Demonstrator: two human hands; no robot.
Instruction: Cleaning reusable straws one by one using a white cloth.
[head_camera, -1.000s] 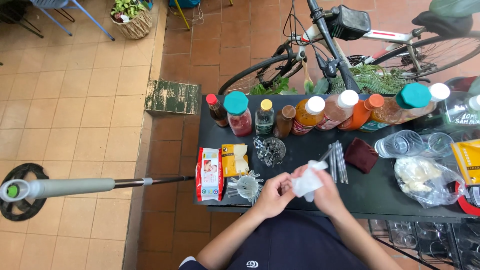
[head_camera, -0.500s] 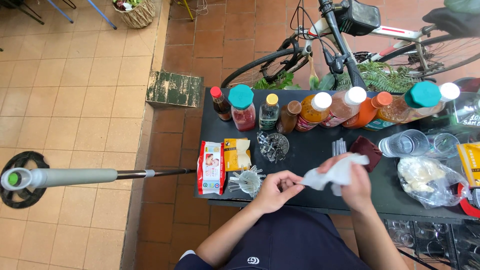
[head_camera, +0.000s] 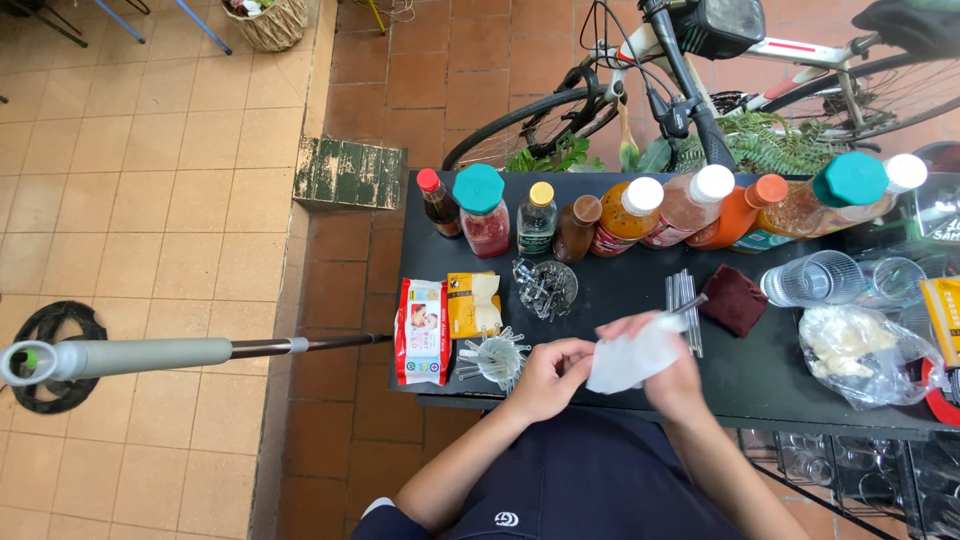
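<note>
Ctr-low of frame: right hand (head_camera: 672, 375) grips a white tissue (head_camera: 632, 358) wrapped round a metal straw (head_camera: 688, 306). Left hand (head_camera: 545, 377) curled, pinching tissue's left edge, over black table (head_camera: 620, 290). Straw bundle (head_camera: 682, 305) just behind.

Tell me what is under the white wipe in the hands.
Under the white wipe, a metal utensil pokes out at its upper right; the rest is covered. The right hand holds both; the left hand pinches the wipe's edge.
</note>
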